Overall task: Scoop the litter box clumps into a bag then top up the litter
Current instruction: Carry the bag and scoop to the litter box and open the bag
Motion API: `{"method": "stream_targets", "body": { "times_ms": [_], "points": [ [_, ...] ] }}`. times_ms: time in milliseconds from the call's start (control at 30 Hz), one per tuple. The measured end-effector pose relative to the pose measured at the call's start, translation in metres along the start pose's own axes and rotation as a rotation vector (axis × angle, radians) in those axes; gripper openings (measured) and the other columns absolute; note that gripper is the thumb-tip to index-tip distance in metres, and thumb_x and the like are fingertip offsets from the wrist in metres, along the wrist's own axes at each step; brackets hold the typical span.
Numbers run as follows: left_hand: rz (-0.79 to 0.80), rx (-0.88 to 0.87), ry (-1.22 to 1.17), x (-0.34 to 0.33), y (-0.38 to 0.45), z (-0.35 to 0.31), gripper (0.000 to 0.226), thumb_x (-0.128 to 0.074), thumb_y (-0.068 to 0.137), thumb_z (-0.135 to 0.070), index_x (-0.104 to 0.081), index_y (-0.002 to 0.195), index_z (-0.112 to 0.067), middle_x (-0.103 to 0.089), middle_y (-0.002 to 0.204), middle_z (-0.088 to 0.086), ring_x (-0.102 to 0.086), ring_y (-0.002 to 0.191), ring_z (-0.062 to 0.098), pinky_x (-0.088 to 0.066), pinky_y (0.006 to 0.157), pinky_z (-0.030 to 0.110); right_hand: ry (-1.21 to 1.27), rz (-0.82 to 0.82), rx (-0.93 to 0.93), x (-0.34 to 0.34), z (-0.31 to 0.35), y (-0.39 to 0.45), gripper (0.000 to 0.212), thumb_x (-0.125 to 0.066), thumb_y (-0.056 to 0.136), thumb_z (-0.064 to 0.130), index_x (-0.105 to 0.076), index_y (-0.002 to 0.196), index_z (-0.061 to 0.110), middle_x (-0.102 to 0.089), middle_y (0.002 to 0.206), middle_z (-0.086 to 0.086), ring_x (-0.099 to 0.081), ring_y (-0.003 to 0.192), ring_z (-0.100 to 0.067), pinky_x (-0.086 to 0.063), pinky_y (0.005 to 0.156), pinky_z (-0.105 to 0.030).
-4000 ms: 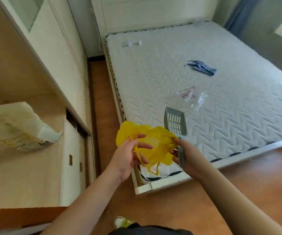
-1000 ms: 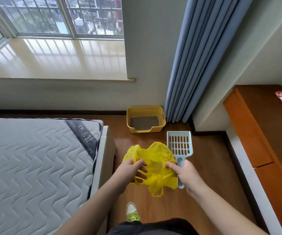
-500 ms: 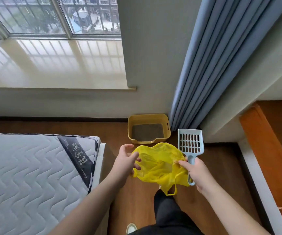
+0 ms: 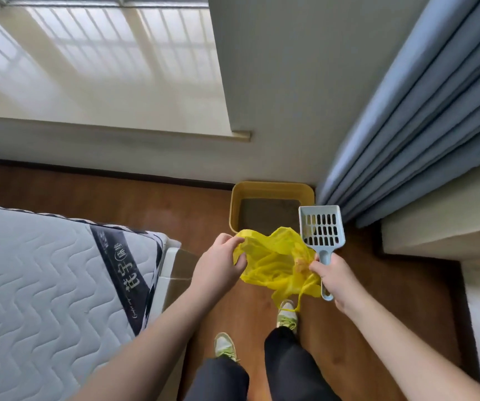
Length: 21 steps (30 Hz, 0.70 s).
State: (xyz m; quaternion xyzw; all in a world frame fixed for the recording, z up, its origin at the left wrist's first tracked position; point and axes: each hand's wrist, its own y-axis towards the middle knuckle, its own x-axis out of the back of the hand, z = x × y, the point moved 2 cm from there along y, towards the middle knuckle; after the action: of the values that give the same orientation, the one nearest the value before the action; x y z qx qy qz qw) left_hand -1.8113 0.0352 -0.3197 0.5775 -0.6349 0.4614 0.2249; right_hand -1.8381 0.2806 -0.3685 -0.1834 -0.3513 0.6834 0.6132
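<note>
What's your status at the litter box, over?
Left hand pinching yellow bag; right hand gripping scoop plus bag edge. Litter box ahead on floor, unscooped. Nothing in the way.

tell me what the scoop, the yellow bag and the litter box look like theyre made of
Scoop: rigid pale blue plastic, matte, with moulded slots. Yellow bag: thin, crinkled, slightly translucent plastic film. Litter box: likely hard yellow plastic, with a smooth rounded rim.
</note>
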Motion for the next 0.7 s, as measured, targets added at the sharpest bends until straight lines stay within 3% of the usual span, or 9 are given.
{"method": "stream_targets", "body": {
  "times_ms": [200, 300, 367, 433, 533, 600, 700],
  "points": [
    [0.009, -0.030, 0.112, -0.061, 0.056, 0.052, 0.040, -0.062, 0.087, -0.041, -0.058, 0.126, -0.032, -0.056, 0.120, -0.014, -0.062, 0.095, 0.013, -0.051, 0.075, 0.029, -0.010, 0.014, -0.028, -0.033, -0.037, 0.079, 0.012, -0.065, 0.084, 0.008, -0.053, 0.084, 0.010, -0.059, 0.084, -0.011, -0.058, 0.082, -0.023, -0.050, 0.080, -0.044],
    [0.041, -0.041, 0.161, -0.105, 0.090, 0.086, 0.030, -0.055, 0.094, -0.032, -0.060, 0.124, -0.032, -0.059, 0.117, -0.010, -0.061, 0.101, 0.017, -0.049, 0.078, 0.031, -0.004, 0.001, -0.026, -0.044, -0.066, 0.124, 0.019, -0.070, 0.084, 0.015, -0.052, 0.082, 0.010, -0.065, 0.088, -0.011, -0.062, 0.085, -0.021, -0.050, 0.075, -0.035],
    [0.037, -0.042, 0.199, -0.139, 0.110, 0.109, 0.028, -0.049, 0.097, -0.027, -0.060, 0.122, -0.034, -0.061, 0.113, -0.010, -0.061, 0.101, 0.018, -0.047, 0.076, 0.030, 0.010, -0.007, -0.026, -0.050, -0.090, 0.157, 0.014, -0.068, 0.086, 0.017, -0.060, 0.094, 0.010, -0.070, 0.097, -0.005, -0.065, 0.092, -0.019, -0.052, 0.075, -0.031],
    [0.030, -0.049, 0.211, -0.171, 0.129, 0.130, 0.027, -0.048, 0.097, -0.024, -0.061, 0.118, -0.034, -0.062, 0.108, -0.009, -0.062, 0.097, 0.018, -0.047, 0.073, 0.030, -0.018, 0.009, -0.004, -0.056, -0.112, 0.190, 0.022, -0.066, 0.088, 0.022, -0.062, 0.107, 0.012, -0.070, 0.100, -0.003, -0.066, 0.094, -0.018, -0.052, 0.077, -0.030],
    [0.030, -0.090, 0.180, -0.223, 0.160, 0.158, 0.023, -0.053, 0.095, -0.022, -0.066, 0.112, -0.031, -0.065, 0.101, -0.006, -0.063, 0.091, 0.019, -0.051, 0.073, 0.031, -0.107, -0.036, 0.034, -0.062, -0.147, 0.237, 0.033, -0.066, 0.086, 0.035, -0.057, 0.087, 0.004, -0.057, 0.075, -0.005, -0.056, 0.071, -0.019, -0.042, 0.065, -0.031],
    [0.067, -0.111, 0.136, -0.262, 0.179, 0.177, 0.022, -0.053, 0.095, -0.021, -0.068, 0.109, -0.029, -0.067, 0.101, -0.006, -0.064, 0.093, 0.018, -0.052, 0.078, 0.033, -0.170, -0.111, 0.048, -0.064, -0.172, 0.267, 0.037, -0.067, 0.084, 0.038, -0.046, 0.071, 0.010, -0.043, 0.061, -0.003, -0.042, 0.058, -0.016, -0.033, 0.055, -0.029],
    [0.155, -0.043, 0.014, -0.312, 0.200, 0.206, 0.023, -0.053, 0.095, -0.018, -0.069, 0.107, -0.028, -0.069, 0.108, -0.007, -0.064, 0.098, 0.016, -0.051, 0.084, 0.031, -0.281, -0.200, 0.049, -0.068, -0.206, 0.303, 0.036, -0.069, 0.082, 0.040, -0.046, 0.072, 0.015, -0.046, 0.062, 0.000, -0.044, 0.056, -0.016, -0.034, 0.053, -0.029]
  ]
}}
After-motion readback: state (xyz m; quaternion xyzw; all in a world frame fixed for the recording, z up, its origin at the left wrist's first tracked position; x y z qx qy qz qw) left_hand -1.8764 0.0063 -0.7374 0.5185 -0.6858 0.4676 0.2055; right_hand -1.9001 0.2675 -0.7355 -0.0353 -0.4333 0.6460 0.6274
